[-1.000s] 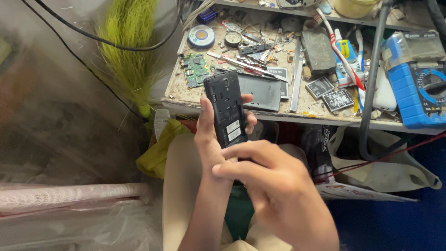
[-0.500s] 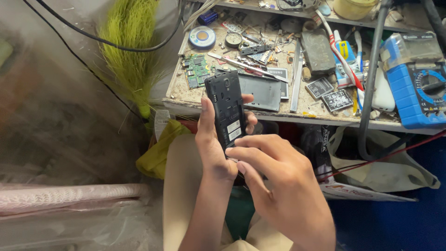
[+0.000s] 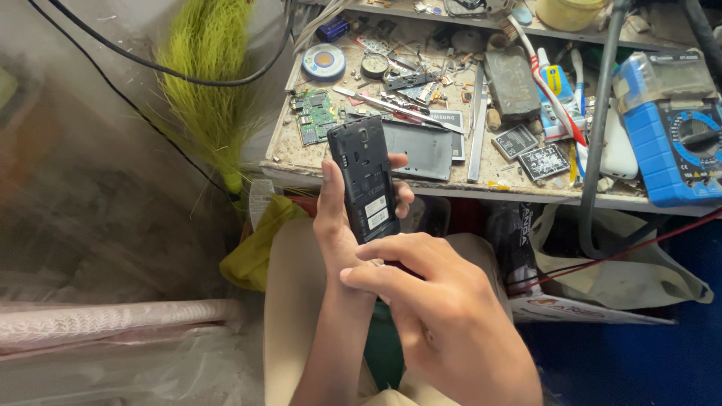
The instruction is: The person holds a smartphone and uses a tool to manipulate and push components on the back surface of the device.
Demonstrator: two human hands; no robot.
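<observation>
Black phone (image 3: 366,180) in left hand (image 3: 340,225)

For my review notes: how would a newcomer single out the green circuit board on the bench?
Start at the cluttered workbench and go to its left end. The green circuit board lies flat there, below the round solder reel and left of the dark back cover. It is the only bare green board with small components.

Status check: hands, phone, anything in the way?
Left hand grips the opened phone upright. Right hand at its lower end. Cluttered workbench just behind.
</observation>
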